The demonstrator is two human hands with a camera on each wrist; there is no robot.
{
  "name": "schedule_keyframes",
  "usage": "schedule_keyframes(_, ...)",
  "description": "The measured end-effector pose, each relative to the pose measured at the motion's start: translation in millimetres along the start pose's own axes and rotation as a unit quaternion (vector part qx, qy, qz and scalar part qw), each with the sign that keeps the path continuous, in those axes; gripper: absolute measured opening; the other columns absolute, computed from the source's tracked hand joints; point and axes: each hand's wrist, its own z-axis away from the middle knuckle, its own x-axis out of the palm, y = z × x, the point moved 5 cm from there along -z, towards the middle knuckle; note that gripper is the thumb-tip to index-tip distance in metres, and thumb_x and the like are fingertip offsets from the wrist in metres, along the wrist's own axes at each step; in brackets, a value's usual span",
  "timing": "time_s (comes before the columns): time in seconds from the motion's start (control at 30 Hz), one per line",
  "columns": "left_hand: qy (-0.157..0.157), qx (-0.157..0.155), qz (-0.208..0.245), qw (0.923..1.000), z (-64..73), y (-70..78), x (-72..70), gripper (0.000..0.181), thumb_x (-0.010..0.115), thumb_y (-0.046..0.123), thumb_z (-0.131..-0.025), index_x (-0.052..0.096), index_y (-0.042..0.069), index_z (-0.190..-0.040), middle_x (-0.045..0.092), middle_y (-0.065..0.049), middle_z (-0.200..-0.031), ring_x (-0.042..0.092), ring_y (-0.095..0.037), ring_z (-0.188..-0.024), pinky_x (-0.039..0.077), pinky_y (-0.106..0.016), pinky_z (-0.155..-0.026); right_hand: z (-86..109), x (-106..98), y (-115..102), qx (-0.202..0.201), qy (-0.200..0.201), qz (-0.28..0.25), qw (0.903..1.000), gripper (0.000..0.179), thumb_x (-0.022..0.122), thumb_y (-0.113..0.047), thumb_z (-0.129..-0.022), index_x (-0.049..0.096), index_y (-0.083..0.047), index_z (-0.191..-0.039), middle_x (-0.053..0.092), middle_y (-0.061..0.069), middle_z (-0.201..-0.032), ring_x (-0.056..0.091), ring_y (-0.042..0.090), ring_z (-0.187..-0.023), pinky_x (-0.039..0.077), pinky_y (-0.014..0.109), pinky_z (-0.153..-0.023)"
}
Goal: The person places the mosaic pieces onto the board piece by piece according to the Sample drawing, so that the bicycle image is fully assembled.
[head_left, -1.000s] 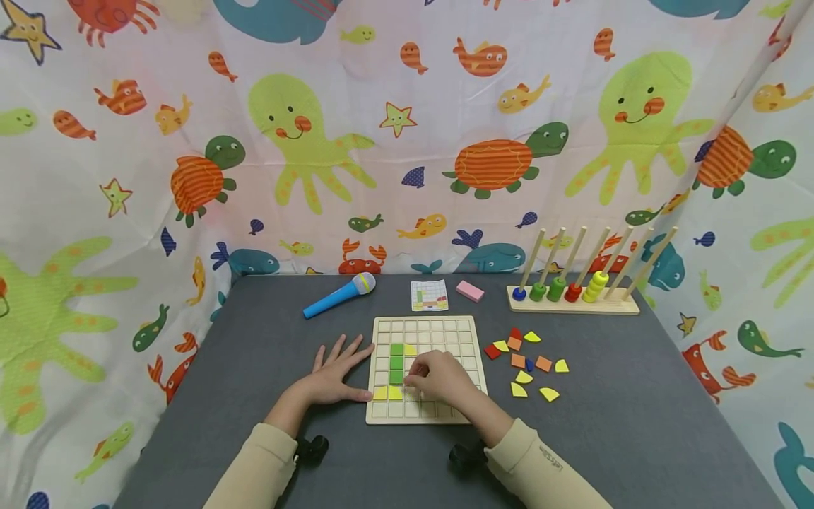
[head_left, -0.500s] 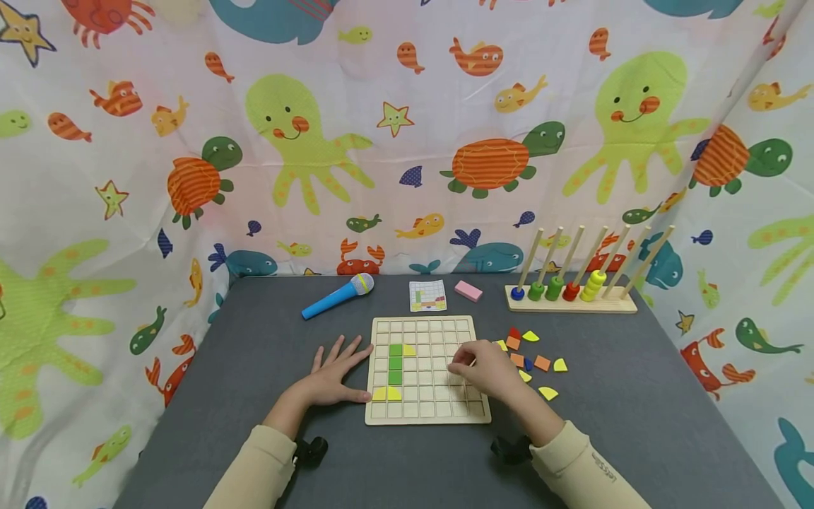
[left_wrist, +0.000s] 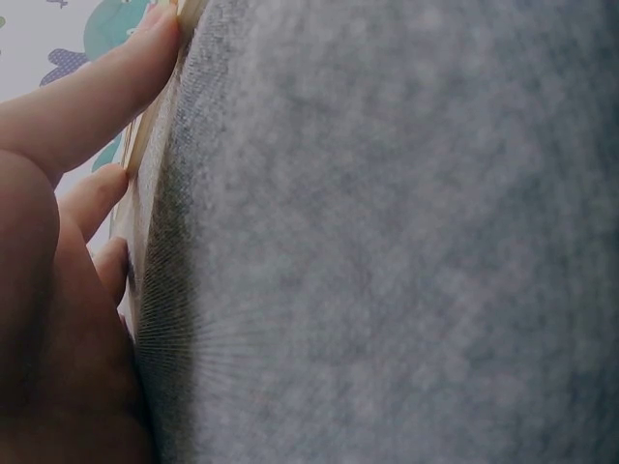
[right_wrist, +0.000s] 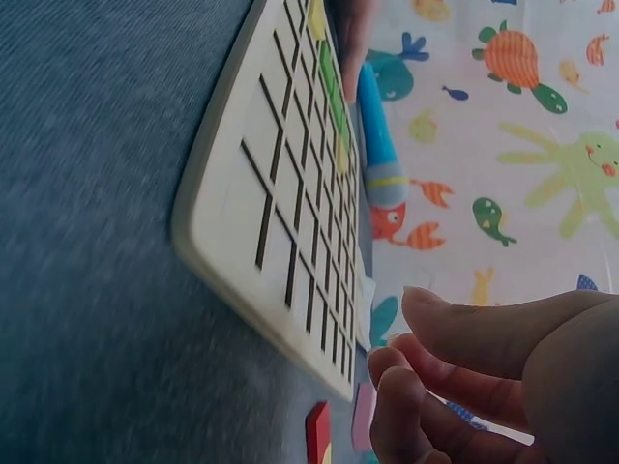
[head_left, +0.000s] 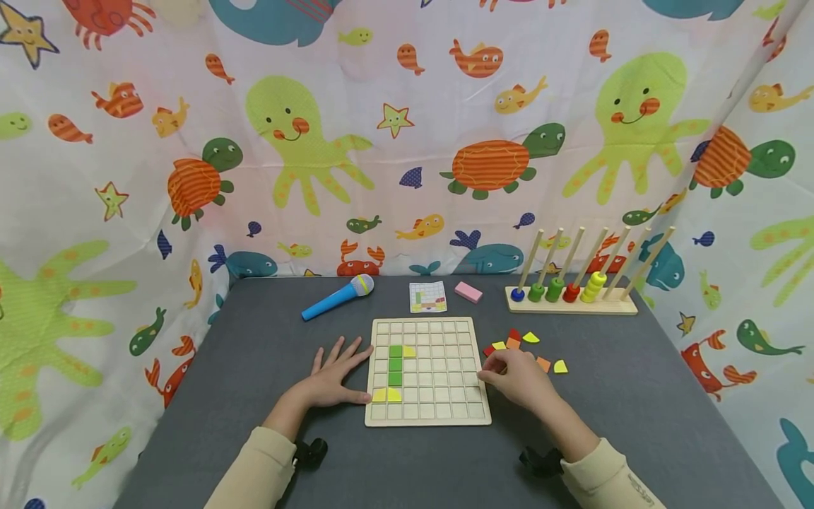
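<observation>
A wooden grid board lies on the grey table, with several green square tiles in a column and yellow tiles near its left side. My left hand rests flat beside it, fingers spread, fingertips at its left edge; the left wrist view shows the fingers against that edge. My right hand hovers by the board's right edge, over the loose tiles. In the right wrist view its thumb and loosely curled fingers show no tile between them. The hand hides some loose tiles.
Right of the board lie red, orange and yellow tiles. Behind it are a blue toy microphone, a printed grid card, a pink block and a peg stand with rings. A patterned cloth hangs behind.
My right hand has moved right, from over the board's middle to its right edge beside the loose tiles. My left hand has stayed at the left edge.
</observation>
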Motion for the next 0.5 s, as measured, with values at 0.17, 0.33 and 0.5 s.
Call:
schedule_keyframes(0.17, -0.001, -0.012, 0.000, 0.9999, -5.3, -6.1, 5.5, 0.106, 0.071, 0.076, -0.075, 0.019, 0.042, -0.161, 0.002, 0.007, -0.171, -0.017, -0.028, -0.156, -0.019, -0.062, -0.118, 5.2, -8, 13, 0.016, 0.007, 0.012, 0.9998, 0.015, 0.082, -0.029, -0.086, 0.075, -0.016, -0.087, 0.064, -0.004, -0.073, 0.054, 0.015, -0.063, 0.047, 0.029, -0.055)
schedule_keyframes(0.33, 0.003, -0.008, -0.005, 0.9999, -6.0, -7.1, 6.5, 0.106, 0.070, 0.077, -0.075, 0.018, 0.043, -0.160, 0.001, 0.010, -0.171, -0.018, -0.026, -0.156, -0.019, -0.061, -0.118, 9.5, -16, 25, 0.023, 0.016, 0.034, 0.9990, 0.018, 0.085, -0.027, -0.083, 0.073, -0.015, -0.088, 0.065, -0.004, -0.074, 0.054, 0.014, -0.063, 0.045, 0.029, -0.056)
schedule_keyframes(0.5, 0.008, 0.009, 0.004, 0.9999, -1.0, 0.5, 2.2, 0.105, 0.072, 0.073, -0.077, 0.022, 0.035, -0.162, 0.006, -0.001, -0.172, -0.014, -0.035, -0.156, -0.018, -0.066, -0.116, 16.1, -20, 37, 0.040, 0.003, 0.076, 0.9963, 0.023, 0.086, -0.030, -0.081, 0.069, -0.015, -0.083, 0.061, -0.003, -0.071, 0.052, 0.014, -0.063, 0.040, 0.030, -0.054)
